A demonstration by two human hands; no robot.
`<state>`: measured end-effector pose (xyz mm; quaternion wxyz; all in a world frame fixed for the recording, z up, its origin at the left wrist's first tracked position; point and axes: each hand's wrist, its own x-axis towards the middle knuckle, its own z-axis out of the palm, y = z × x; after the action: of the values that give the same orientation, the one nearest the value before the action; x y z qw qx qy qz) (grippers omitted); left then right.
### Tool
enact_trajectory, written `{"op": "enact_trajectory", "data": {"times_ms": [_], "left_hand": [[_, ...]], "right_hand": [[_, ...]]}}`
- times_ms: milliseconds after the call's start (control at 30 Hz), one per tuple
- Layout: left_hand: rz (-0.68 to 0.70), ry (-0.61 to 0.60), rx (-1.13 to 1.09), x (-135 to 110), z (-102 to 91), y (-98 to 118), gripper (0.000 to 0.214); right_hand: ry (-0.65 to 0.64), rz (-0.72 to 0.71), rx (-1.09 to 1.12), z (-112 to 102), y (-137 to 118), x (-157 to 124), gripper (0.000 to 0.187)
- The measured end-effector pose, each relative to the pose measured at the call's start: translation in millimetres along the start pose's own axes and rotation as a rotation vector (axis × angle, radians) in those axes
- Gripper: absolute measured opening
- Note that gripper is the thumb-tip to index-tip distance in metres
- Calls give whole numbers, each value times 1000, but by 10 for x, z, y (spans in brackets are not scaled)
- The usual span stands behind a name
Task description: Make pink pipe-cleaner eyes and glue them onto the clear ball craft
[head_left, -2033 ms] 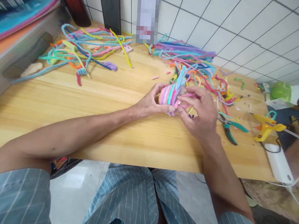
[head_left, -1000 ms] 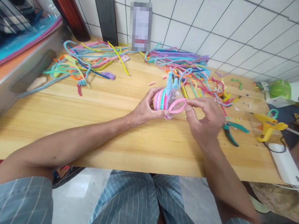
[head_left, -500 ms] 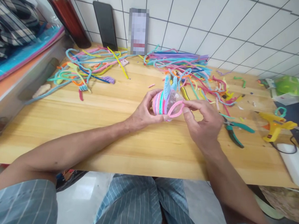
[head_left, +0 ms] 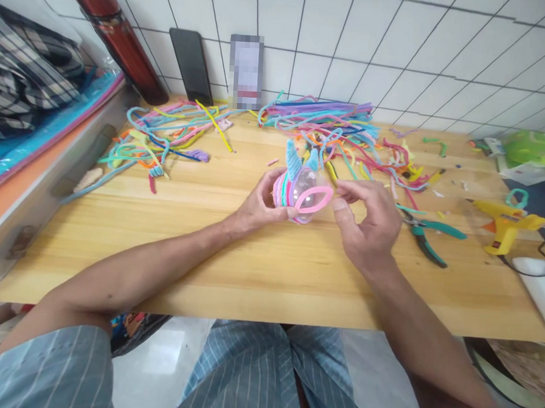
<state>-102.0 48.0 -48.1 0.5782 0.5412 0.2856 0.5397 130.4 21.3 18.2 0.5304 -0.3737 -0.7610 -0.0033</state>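
Note:
My left hand (head_left: 258, 206) is closed around a clear ball (head_left: 304, 182) whose left side is wrapped in pink, purple and teal fuzzy pipe cleaners. Two light-blue pointed pieces, like ears, stand up from its top. A pink pipe-cleaner loop (head_left: 314, 199), pointed oval in shape, lies against the ball's right side, near my left thumb. Just right of the loop is my right hand (head_left: 367, 218), thumb and index finger apart with nothing visible between them.
Pipe cleaners lie in a left pile (head_left: 141, 136) and a back bundle (head_left: 323, 112). Teal-handled pliers (head_left: 428, 233) and a yellow glue gun (head_left: 502, 225) lie to the right. A red thermos (head_left: 120, 44) and two phones stand by the tiled wall.
My right fingers have let go of the pink loop and moved slightly off it. The ball has turned a little and shifted left in view, as the whole view has tilted up slightly.

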Motion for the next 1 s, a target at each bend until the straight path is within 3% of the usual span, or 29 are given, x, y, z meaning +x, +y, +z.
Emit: {"op": "enact_trajectory", "data": {"times_ms": [167, 367, 667, 800, 1000], "left_hand": [[-259, -128, -169, -16, -62, 121, 89], [-411, -64, -210, 16, -105, 249, 85], [-413, -54, -135, 51, -97, 257, 85], [-368, -42, -87, 45, -91, 233, 94], [-293, -19, -82, 31, -59, 205, 88]], "right_hand": [[192, 136, 53, 56, 179, -29, 26], [269, 219, 222, 157, 329, -12, 25], [182, 314, 313, 186, 261, -19, 30], [157, 248, 276, 166, 230, -25, 24], [132, 140, 237, 107, 179, -4, 23]]}}
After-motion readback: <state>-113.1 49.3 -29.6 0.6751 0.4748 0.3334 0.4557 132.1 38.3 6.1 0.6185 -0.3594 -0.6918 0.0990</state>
